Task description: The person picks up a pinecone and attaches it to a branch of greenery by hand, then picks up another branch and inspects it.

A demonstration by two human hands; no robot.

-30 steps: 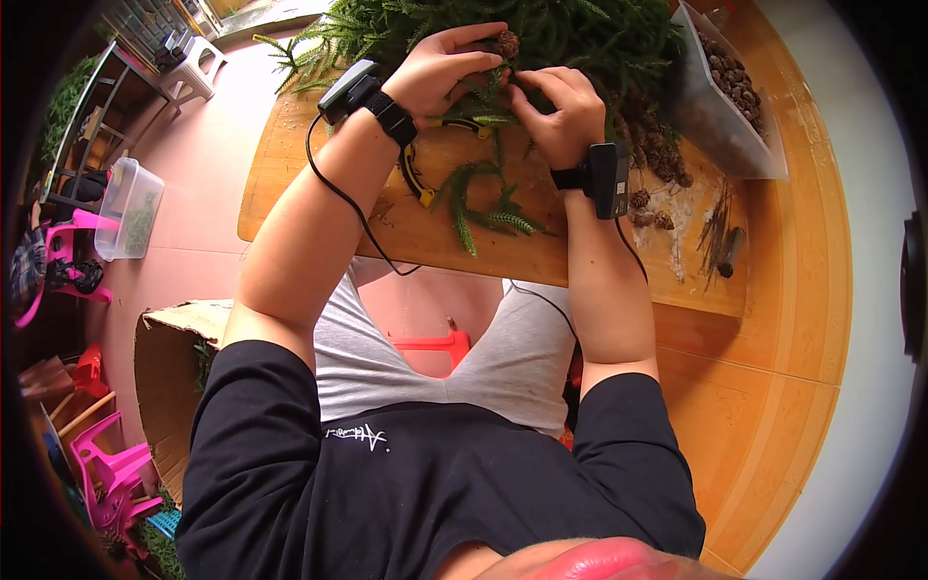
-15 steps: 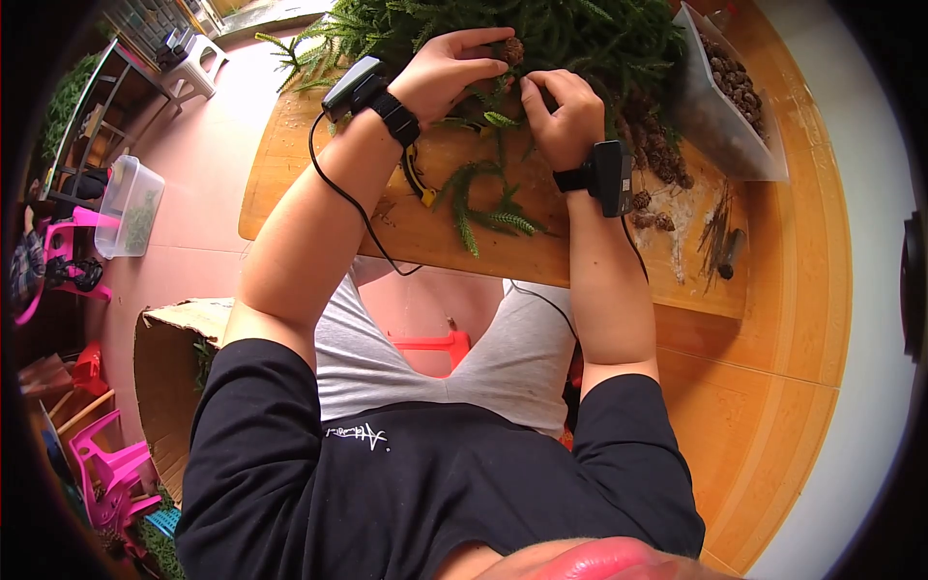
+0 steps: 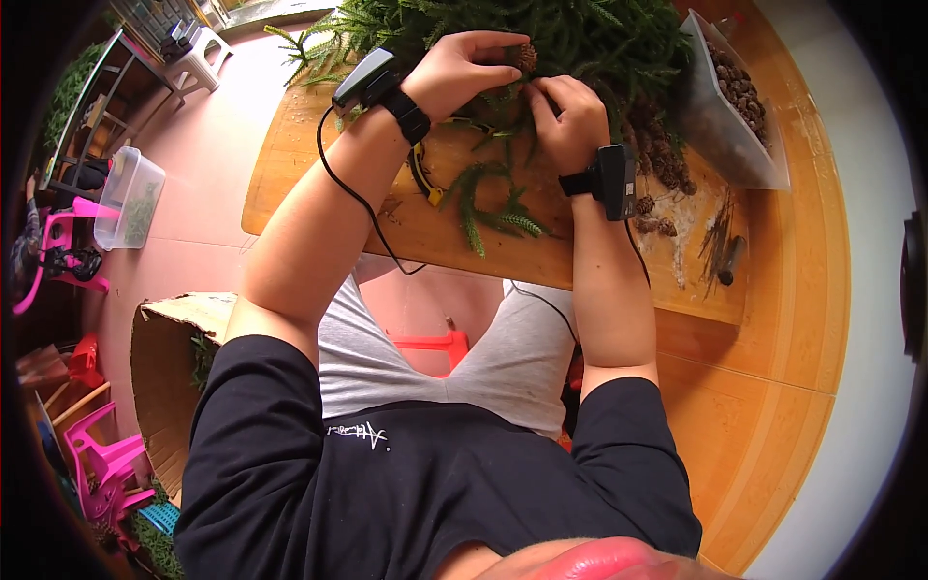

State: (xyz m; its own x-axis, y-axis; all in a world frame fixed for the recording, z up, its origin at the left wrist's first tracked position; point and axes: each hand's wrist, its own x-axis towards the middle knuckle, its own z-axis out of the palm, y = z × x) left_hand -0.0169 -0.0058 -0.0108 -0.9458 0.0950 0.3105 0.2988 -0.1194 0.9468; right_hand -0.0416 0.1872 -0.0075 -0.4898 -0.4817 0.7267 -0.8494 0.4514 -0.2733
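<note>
At the far side of the wooden table (image 3: 319, 164), my left hand (image 3: 459, 72) has a small brown pine cone (image 3: 527, 58) between thumb and fingers. My right hand (image 3: 572, 114) is closed in a pinch just below and right of the cone; whatever is between its fingertips is too small to make out. Behind both hands lies a heap of green artificial-looking branches (image 3: 590, 39). A curved green sprig (image 3: 472, 198) rests nearer me. Beside it are yellow-and-black tool handles (image 3: 425, 176), partly hidden by my left arm.
A translucent bin (image 3: 725, 135) full of pine cones stands tilted at the right. Loose cones (image 3: 657, 164), thin sticks (image 3: 717, 232) and a dark short cylinder (image 3: 732, 261) lie near it. A cardboard box (image 3: 159, 358) and pink stools (image 3: 97, 454) are at the left.
Both hands have shifted slightly right, the left one carrying the pine cone with it. The cone appears turned a little.
</note>
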